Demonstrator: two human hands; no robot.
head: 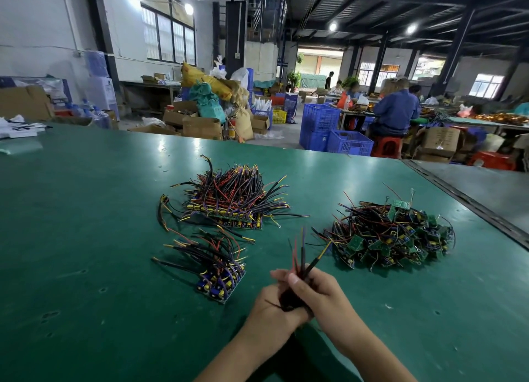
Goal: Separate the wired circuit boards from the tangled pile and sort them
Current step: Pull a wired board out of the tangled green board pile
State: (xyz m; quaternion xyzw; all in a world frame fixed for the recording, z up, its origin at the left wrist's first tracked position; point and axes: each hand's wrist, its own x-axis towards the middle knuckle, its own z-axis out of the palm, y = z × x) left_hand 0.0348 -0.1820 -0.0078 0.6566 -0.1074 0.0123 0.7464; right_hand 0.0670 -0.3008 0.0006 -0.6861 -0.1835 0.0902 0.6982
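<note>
The person's bare left hand [272, 314] and bare right hand [322, 294] join an uncovered left forearm [234, 353] and an uncovered right forearm [369, 348], both bare down to the lower edge of the view. One visible thumbnail [293, 278] is short and plain.

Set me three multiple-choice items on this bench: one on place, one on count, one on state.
1. Where does the tangled pile lie from the right hand? A left; B right and farther off; C beneath it.
2. How many heaps of wired boards lie on the green table? A one; B five; C three.
3. What are the left hand and right hand doing? A both gripping a wire bundle; B resting flat; C lifting a crate.
1 B: it sits right of that hand, farther away. 2 C: the pile plus a large stack and a small stack. 3 A: both hands curl round the wires.
</note>
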